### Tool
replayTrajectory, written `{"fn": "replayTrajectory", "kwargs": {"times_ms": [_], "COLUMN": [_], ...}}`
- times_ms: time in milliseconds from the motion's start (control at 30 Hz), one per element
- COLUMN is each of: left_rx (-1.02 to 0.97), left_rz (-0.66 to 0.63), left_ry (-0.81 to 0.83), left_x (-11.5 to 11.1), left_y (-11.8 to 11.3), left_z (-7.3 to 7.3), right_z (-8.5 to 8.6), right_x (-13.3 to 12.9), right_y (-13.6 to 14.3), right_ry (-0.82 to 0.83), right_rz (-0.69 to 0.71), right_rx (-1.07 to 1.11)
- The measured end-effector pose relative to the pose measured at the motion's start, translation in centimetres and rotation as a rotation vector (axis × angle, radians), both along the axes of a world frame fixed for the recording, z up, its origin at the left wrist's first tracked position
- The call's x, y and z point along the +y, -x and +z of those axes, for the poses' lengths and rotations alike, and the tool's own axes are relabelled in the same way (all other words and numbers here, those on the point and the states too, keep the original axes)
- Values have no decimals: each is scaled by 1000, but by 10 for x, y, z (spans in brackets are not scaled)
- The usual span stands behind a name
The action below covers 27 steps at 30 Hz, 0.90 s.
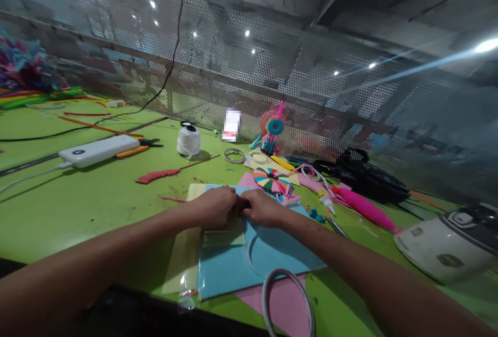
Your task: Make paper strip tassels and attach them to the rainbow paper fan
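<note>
My left hand [218, 206] and my right hand [264, 207] meet over a light blue sheet [233, 272]. Both are closed, fingertips pressed together; whatever lies between them is hidden. Just below my left hand is a pale yellow-green paper piece [227, 237] with crease-like lines. A cream sheet [181, 264] sticks out at the left from under the blue one, and a pink sheet [286, 308] shows in front. A white ring [268, 295] rests over the blue and pink sheets. Behind my hands sits a multicoloured striped disc [268, 178].
On the green table [116, 212] at left lie a white power bank [99, 151], pliers [136, 150] and a red paper strip [157, 176]. A white thread spool [189, 142] stands behind. Rightward are a pink pouch-like item [365, 210], a black bag [365, 178] and a white appliance [443, 243].
</note>
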<state>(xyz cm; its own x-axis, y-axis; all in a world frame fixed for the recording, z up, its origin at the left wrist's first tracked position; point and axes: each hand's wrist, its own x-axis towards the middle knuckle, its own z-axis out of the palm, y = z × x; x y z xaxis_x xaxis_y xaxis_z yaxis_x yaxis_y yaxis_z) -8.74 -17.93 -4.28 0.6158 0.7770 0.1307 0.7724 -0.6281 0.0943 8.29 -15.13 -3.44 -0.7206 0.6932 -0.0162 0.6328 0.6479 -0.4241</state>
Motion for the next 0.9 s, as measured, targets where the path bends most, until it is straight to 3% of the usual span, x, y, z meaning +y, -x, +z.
{"fn": "replayTrajectory", "kwargs": {"times_ms": [267,567,733,900], "left_rx": [-109,-92,-108,-135], "left_rz": [0,32,7,40], "left_ry": [137,59,17,111], "left_x": [5,-1,-3,1], "left_y": [5,2,3,6], "left_z": [-1,5,3,5], "right_z": [-1,-10,-8,-6], "right_x": [-6,-15,-19,-20], "right_y": [-6,-12,-12,-11], "right_ry": [-166,-469,-529,-543], "right_rz": [34,201,262,268], "right_rx": [-31,-171,-198,-214]}}
